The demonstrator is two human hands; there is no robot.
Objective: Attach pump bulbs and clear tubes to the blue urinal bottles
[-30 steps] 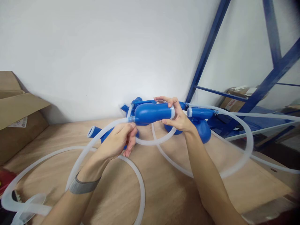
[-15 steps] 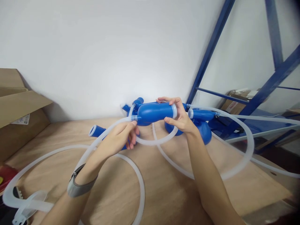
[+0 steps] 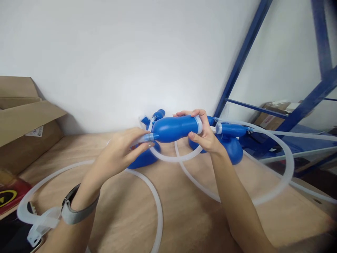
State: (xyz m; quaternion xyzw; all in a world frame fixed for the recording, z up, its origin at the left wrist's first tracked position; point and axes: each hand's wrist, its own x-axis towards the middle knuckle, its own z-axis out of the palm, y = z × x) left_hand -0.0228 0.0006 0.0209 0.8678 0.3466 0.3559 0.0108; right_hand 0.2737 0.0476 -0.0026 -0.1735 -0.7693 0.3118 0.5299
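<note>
A blue squeeze bulb with a translucent collar at its right end lies level in front of me, above the table. My right hand grips it near that collar, thumb below and fingers over the top. At its narrow left neck, my left hand is wrapped round the translucent hose, fingers close to a small metal clamp. Part of that hose is hidden by my left hand. Behind and below the bulb are other blue bulb pumps with hoses.
Loops of pale hose spread over the brown table. An open cardboard box stands at the left. A red and yellow object and a dark device lie at lower left. A blue metal rack rises at the right.
My left hand has shifted from under the hose, thumb on the neck, to a grip round the hose at the clamp. My right hand keeps hold of the bulb. The view has turned slightly left.
</note>
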